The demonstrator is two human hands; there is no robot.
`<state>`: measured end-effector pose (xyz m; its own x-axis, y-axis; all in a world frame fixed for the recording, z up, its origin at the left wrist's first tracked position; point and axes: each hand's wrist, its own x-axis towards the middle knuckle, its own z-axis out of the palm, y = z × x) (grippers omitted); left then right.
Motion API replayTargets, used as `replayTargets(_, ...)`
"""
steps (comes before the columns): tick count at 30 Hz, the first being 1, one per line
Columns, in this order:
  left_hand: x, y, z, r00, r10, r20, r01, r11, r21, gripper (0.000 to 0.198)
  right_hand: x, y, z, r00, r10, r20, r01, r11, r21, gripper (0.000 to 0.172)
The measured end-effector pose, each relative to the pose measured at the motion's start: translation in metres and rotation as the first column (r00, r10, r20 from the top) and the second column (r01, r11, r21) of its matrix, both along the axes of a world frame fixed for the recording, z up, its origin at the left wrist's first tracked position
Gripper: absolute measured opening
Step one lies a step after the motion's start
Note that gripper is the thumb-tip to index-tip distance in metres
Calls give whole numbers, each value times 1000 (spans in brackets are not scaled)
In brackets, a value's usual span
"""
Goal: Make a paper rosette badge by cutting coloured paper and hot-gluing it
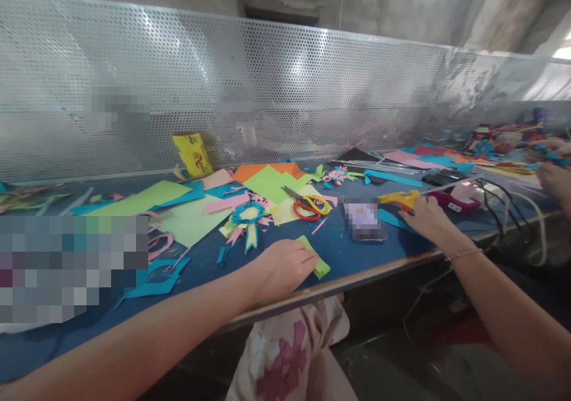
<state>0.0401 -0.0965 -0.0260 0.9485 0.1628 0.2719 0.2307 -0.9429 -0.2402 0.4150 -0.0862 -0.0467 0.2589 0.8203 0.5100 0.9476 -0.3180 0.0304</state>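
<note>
My left hand [285,267] rests near the front edge of the blue table [339,246], fingers pressed on a small folded green paper strip [317,259]. Farther right, my right hand [423,215] reaches to a yellow glue gun [399,199] and closes around its handle. A blue and yellow paper rosette [247,216] lies just behind my left hand. Scissors with red and yellow handles [307,204] lie between the two hands, beside a blurred flat device [363,219].
Coloured paper sheets and scraps [187,210] cover the table. A perforated metal screen [267,85] runs along the back. Cables [504,201] and a pink box [455,199] lie at right, where another person's hands [555,169] work. A yellow packet [194,154] leans against the screen.
</note>
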Motion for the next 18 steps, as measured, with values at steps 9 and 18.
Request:
replayTargets(9,-1,-6,10,995,-7,-102,9,1000,25,27,1,4,-7,987,-127,97,135,988,-82,48)
replayTargets(18,-3,-11,7,994,22,-112,-15,998,59,32,3,3,-10,988,-95,119,105,991,-81,46)
